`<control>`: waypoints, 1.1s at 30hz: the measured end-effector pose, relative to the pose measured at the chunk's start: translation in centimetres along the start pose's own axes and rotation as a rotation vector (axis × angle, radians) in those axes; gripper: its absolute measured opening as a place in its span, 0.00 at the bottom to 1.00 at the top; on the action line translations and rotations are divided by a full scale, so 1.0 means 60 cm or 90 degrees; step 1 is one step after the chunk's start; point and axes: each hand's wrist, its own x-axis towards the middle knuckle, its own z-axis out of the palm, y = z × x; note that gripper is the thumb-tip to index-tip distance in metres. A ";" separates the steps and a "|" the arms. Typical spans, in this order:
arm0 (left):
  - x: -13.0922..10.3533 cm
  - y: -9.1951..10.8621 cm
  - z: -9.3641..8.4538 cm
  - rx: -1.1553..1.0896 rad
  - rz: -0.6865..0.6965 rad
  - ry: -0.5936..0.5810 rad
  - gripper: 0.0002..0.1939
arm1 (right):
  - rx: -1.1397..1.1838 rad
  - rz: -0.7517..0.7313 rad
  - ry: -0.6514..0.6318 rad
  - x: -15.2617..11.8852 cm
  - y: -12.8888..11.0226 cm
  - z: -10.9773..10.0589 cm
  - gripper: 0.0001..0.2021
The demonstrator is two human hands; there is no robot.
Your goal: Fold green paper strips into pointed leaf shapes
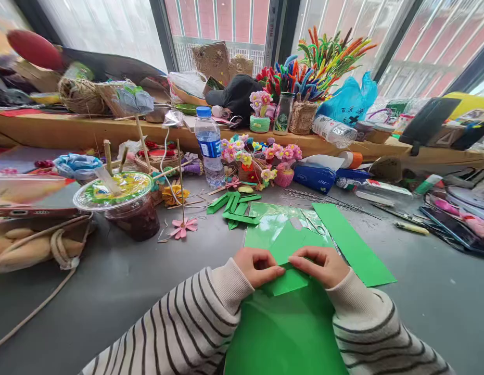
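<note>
Paper is held at mid-table by both hands, a fold pressed along its upper edge. The left hand is clamped on the fold's left part, thumb against fingers; the right hand is clamped likewise just beside it — thumb tips near each other, not touching. Striped sleeves are worn to the wrists. Beneath the paper, a large green sheet is spread toward the near edge; beyond it, a glossy packet is laid on the grey table. At right, a long green strip is set slantwise. Folded pieces are heaped past the packet's far left corner. Farther left, a pink flower and a lidded cup are noted — the bottle is stood upright behind.
</note>
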 end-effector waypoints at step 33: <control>0.005 0.006 0.000 -0.276 0.005 0.086 0.12 | 0.103 -0.059 -0.005 -0.010 -0.001 0.014 0.09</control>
